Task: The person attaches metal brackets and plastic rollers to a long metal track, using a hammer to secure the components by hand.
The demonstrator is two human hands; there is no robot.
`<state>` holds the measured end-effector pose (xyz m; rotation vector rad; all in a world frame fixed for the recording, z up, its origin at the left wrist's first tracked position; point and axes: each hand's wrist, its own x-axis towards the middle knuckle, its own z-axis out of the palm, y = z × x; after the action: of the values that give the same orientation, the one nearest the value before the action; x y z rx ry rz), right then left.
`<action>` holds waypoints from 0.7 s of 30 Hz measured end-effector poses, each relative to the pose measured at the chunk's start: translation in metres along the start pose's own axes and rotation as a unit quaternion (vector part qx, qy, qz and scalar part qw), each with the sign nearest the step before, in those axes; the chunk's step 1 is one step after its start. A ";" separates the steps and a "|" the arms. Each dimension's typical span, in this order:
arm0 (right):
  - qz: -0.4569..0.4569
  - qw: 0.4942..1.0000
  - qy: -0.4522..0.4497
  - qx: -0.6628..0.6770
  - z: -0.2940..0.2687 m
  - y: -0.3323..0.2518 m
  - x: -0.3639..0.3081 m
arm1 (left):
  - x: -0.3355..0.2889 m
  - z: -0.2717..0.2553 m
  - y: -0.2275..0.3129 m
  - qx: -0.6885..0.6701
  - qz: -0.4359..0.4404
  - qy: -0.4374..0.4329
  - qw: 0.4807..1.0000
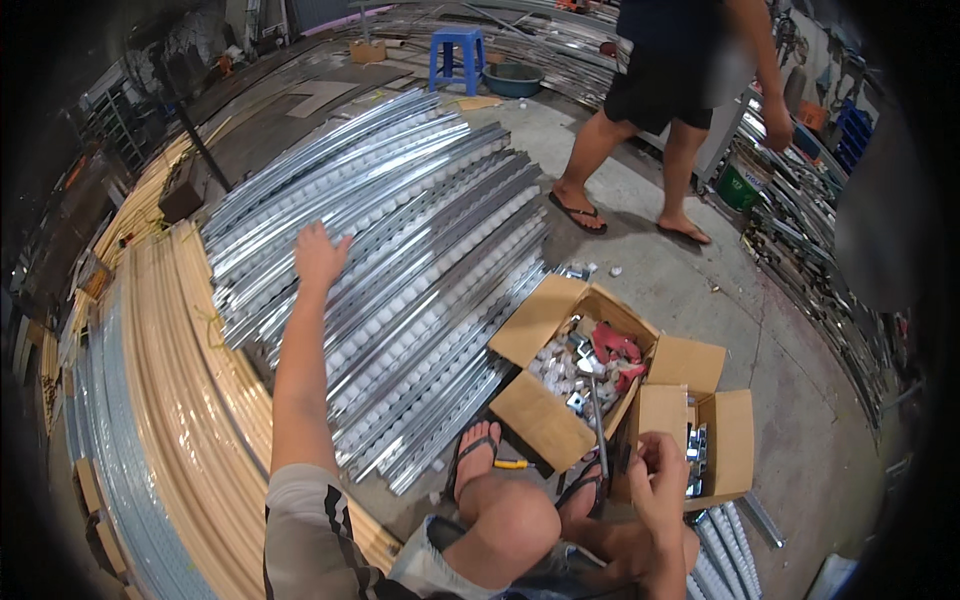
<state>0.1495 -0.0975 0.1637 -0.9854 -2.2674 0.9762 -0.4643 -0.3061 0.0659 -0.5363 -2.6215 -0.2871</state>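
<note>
My left hand reaches out over a wide stack of shiny metal channels, fingers apart and thumb spread, holding nothing that I can see. Whether it touches the metal I cannot tell. Rows of white pieces line several of the channels. My right hand is raised above my knee, its fingers curled together beside a small cardboard box of metal parts. What those fingers hold, if anything, is too small to make out. A larger open cardboard box contains small metal and whitish pieces, a red cloth-like item and a long-handled metal tool.
A yellow cutter knife lies by my sandalled feet. Long beige strips run along the left. Another person stands ahead, near a blue stool, a dark basin and a green bucket. Metal lengths are piled at right.
</note>
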 end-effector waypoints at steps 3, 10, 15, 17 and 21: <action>0.004 1.000 -0.018 -0.004 0.004 -0.003 0.011 | 0.026 0.030 -0.021 0.034 0.025 -0.019 0.999; -0.009 0.997 -0.074 -0.014 0.014 -0.045 0.030 | 0.022 0.053 -0.014 0.081 0.110 0.090 0.987; 0.005 0.992 -0.128 -0.008 -0.005 -0.072 0.041 | 0.039 0.051 0.000 0.084 0.112 0.061 0.988; 0.015 0.993 -0.115 0.009 -0.004 -0.072 0.039 | 0.036 0.044 0.004 0.101 0.112 0.047 0.987; 0.015 0.993 -0.113 0.011 -0.011 -0.074 0.038 | 0.023 0.043 0.005 0.116 0.118 0.053 0.985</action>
<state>0.1014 -0.0994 0.2320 -0.9430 -2.4250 1.1749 -0.4974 -0.2819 0.0389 -0.7208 -2.4148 0.0630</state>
